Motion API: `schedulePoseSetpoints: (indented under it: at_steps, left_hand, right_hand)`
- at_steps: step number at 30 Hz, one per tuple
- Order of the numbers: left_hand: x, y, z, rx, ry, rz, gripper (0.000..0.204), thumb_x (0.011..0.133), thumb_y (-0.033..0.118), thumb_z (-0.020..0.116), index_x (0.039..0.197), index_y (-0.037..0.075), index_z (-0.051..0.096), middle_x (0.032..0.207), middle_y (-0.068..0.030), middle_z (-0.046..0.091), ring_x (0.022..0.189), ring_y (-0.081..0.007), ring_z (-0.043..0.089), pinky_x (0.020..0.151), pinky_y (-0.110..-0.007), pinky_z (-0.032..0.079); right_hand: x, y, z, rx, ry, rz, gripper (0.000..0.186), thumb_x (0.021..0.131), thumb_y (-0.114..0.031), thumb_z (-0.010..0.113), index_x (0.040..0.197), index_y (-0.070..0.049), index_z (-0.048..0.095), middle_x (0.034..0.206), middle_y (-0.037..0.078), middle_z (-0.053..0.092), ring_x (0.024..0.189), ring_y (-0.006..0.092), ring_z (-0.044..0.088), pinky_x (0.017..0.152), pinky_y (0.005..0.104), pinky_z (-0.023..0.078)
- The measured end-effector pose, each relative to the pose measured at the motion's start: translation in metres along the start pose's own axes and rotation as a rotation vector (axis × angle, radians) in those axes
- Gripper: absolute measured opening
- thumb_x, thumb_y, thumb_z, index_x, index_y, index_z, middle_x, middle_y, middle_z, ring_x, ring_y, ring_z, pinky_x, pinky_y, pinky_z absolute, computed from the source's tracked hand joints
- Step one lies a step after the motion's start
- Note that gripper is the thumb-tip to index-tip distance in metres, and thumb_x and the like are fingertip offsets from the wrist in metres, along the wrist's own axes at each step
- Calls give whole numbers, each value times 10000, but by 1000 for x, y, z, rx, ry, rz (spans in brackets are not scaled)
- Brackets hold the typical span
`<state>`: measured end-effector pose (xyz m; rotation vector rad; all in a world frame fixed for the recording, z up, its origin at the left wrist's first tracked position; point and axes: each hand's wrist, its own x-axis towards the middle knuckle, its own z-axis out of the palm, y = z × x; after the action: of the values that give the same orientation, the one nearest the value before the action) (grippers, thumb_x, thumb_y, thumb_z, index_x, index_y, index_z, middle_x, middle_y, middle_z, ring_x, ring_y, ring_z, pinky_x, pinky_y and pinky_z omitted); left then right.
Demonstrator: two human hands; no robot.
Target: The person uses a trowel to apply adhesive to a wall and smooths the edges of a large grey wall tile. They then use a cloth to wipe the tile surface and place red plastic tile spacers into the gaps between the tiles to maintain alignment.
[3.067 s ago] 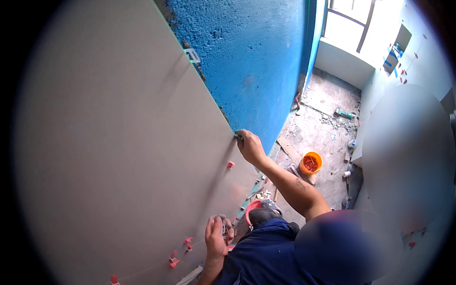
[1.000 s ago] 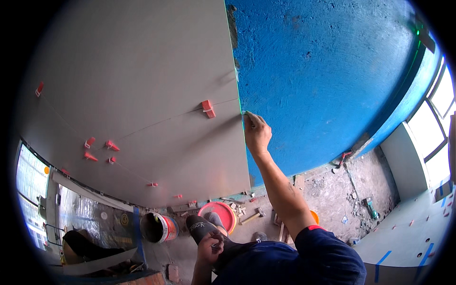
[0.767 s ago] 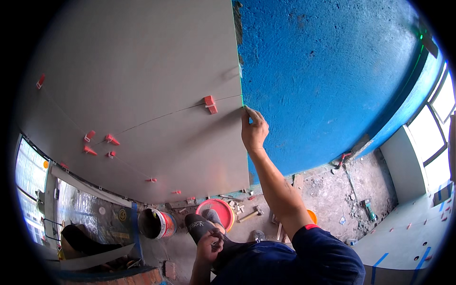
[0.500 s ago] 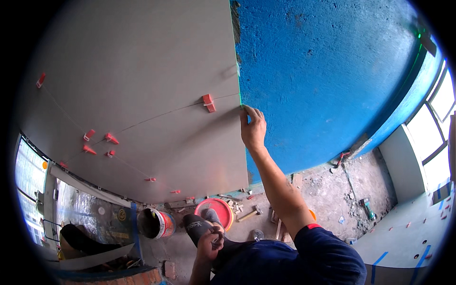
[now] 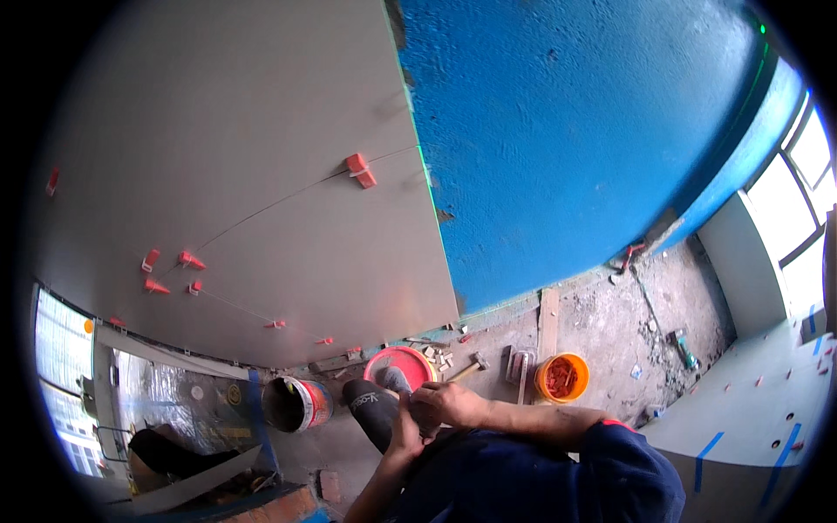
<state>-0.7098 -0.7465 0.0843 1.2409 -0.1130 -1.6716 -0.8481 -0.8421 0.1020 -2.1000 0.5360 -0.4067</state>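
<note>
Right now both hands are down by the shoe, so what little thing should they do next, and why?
Probably lift the right hand back to the right edge of the grey wall tiles. Both hands meet low, the left hand beside the black shoe, seemingly fingering something too small to tell. A red clip already sits in the tile joint near that edge, so another piece may go nearby.

Both hands meet low in the view, the right hand (image 5: 449, 404) touching the left hand (image 5: 408, 429) just above a dark shoe (image 5: 370, 410); a red bucket (image 5: 399, 366) and an orange bucket (image 5: 562, 376) stand on the floor (image 5: 610, 322) below the grey wall tiles (image 5: 261, 174); a red clip (image 5: 359, 170) sits in a tile joint beside the blue wall (image 5: 575, 131).
</note>
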Motion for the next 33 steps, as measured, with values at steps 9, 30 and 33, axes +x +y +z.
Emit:
schedulePoseSetpoints:
  at_steps: [9,30,33]
  left_hand:
    - [-3,11,-1,192,-60,35,349,1003,406,478,1063,67,535,701,-28,557,458,-106,474,363,-224,327]
    - [-46,-6,-48,-9,85,40,164,946,183,538,1034,45,523,782,-72,565,614,-152,557,478,-262,425]
    - [-30,-8,-46,-23,-64,87,130,919,98,521,1039,49,538,840,-70,576,705,-173,583,549,-285,449]
  right_hand:
    - [83,152,-80,129,872,383,179,909,-196,602,916,-35,678,768,170,682,722,302,701,651,387,535]
    - [170,223,-79,-210,965,487,214,846,-271,651,940,-81,621,964,154,672,881,374,645,732,474,522]
    - [146,226,-73,-202,1049,484,269,821,-290,690,934,-51,639,939,180,682,885,381,652,742,454,527]
